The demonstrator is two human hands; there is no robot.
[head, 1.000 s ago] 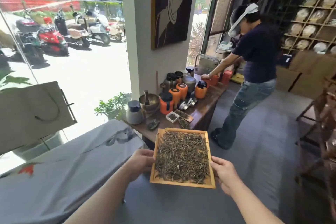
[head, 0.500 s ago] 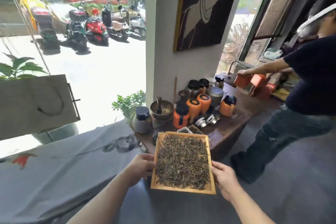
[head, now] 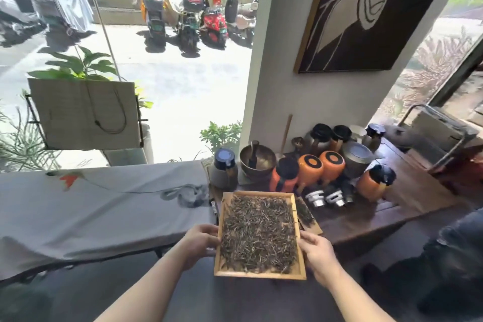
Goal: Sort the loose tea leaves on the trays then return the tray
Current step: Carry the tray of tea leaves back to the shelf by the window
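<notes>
While the wooden tray hangs in the air at the near edge of the dark wooden table, a grey cloth-covered bench lies to the tray's left, and behind that, past the window glass, a woven board on a stand. The left hand clasps the tray's left rim, fingers curled together around the edge; the right hand grips the right rim, thumb on top and the other fingers hidden beneath. Loose tea leaves cover almost the whole tray floor. Just beyond the tray's far rim stand a grey canister, a bronze bowl with a pestle, and a cluster of orange jars, which crowd the table where the tray points. A smaller tray of leaves lies just beside the tray's right edge, on the table. To the far right a dark-clothed person is only partly in view. Compared with half a second ago, the view has swung left and closer: that person has slid mostly out of frame, and the tray sits nearer the jars.
</notes>
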